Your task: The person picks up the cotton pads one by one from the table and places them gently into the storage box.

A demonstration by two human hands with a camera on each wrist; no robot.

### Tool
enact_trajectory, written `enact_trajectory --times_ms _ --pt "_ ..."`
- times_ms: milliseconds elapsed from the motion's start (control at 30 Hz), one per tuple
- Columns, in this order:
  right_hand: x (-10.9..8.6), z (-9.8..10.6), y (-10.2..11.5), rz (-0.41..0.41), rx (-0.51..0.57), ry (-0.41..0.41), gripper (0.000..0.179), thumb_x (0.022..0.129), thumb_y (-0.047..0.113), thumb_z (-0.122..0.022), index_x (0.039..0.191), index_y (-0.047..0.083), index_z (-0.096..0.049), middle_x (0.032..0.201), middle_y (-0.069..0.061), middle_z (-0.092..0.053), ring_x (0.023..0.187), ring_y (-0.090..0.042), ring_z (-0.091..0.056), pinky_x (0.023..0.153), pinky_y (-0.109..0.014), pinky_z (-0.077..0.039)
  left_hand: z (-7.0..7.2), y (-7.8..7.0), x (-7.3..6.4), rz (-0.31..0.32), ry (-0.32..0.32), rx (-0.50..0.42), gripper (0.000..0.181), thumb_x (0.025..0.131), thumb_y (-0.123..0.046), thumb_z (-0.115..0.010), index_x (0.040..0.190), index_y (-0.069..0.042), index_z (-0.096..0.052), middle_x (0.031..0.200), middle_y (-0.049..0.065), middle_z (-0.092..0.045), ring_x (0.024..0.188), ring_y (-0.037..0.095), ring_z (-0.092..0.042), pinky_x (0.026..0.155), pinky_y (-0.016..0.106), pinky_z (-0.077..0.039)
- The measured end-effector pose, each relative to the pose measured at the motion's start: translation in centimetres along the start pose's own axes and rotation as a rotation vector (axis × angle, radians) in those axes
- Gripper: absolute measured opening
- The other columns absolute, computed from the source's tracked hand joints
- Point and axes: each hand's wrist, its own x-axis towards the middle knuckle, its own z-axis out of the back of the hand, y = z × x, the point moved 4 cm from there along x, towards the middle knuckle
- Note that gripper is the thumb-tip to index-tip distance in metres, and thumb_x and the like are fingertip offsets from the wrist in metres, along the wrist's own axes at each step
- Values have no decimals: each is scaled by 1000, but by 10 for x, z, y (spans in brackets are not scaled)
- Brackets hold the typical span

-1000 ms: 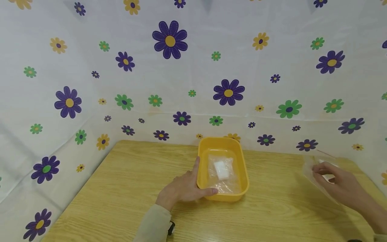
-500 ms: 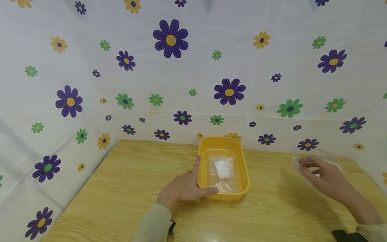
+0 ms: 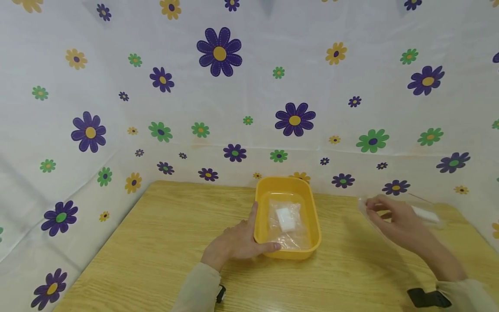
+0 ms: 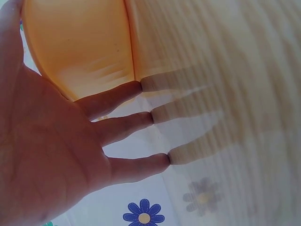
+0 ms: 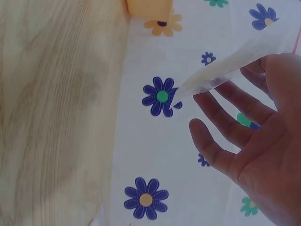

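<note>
A yellow plastic tray [image 3: 316, 234] stands on the wooden table, with a clear plastic bag [image 3: 300, 236] holding a white block inside. My left hand [image 3: 235, 242] rests against the tray's near left corner, its thumb over the front rim and its index finger along the left side. In the left wrist view the other fingers [image 4: 134, 168] are straight, tips on the table. To the right, my right hand [image 3: 401, 221] pinches another clear bag [image 5: 216, 68] by its edge, raised above the table. Its contents are partly hidden by the hand.
Behind the right hand, a white piece in clear plastic [image 3: 428, 215] lies near the table's back right corner. A white cloth [image 3: 249, 91] with printed flowers rises behind and beside the wooden table [image 3: 187, 216]. The tray stands close to the table's back edge.
My right hand has moved left toward the tray with the pinched bag, uncovering the white piece behind it. My left hand and the tray have stayed in place.
</note>
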Motion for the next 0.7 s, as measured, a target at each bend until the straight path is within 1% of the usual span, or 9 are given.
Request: enact_trajectory --times_ms 67,133,233,333,433,567,700 --pt "3 -2 6 23 -19 -13 18 92 -1 -69 94 16 -64 113 -19 -74 93 12 -61 67 -20 -56 0 0 0 2 2 -3 130 77 -84 -64 164 -28 15 140 16 -60 99 23 -60 98 49 -53" --pt "6 -5 12 39 -37 -23 19 91 -1 -71 94 17 -64 112 -17 -75 91 0 -69 67 -21 -57 0 0 0 4 4 -7 131 76 -84 -65 164 -28 15 135 15 -62 96 22 -60 96 48 -54" --pt "10 -9 19 41 -32 -11 19 92 0 -70 95 17 -63 113 -14 -75 94 -18 -73 69 -22 -56 0 0 0 3 3 -6 131 76 -84 -65 164 -28 15 132 14 -63 94 21 -59 95 47 -54" --pt "15 -15 25 39 -13 11 17 94 2 -69 97 17 -63 113 -13 -75 96 -27 -73 71 -22 -55 0 0 1 -3 1 -7 131 77 -83 -65 164 -28 15 130 13 -63 93 21 -59 93 46 -54" --pt "19 -20 32 56 -13 23 17 95 3 -69 97 18 -62 110 -9 -75 97 -32 -72 72 -24 -55 0 0 0 -5 1 -12 131 76 -84 -65 164 -28 15 132 14 -63 94 21 -59 93 46 -54" --pt "25 -26 39 68 -20 46 16 96 4 -68 98 19 -62 109 -4 -76 98 -29 -72 74 -29 -57 0 0 0 -4 0 -10 131 76 -85 -64 164 -28 15 133 14 -62 94 21 -60 94 47 -54" --pt "31 -31 46 72 -15 76 14 97 5 -67 99 18 -62 111 -4 -75 100 -27 -71 78 -37 -58 0 -1 -1 -8 -4 -9 131 76 -85 -64 164 -29 15 127 12 -64 91 20 -60 94 48 -54"
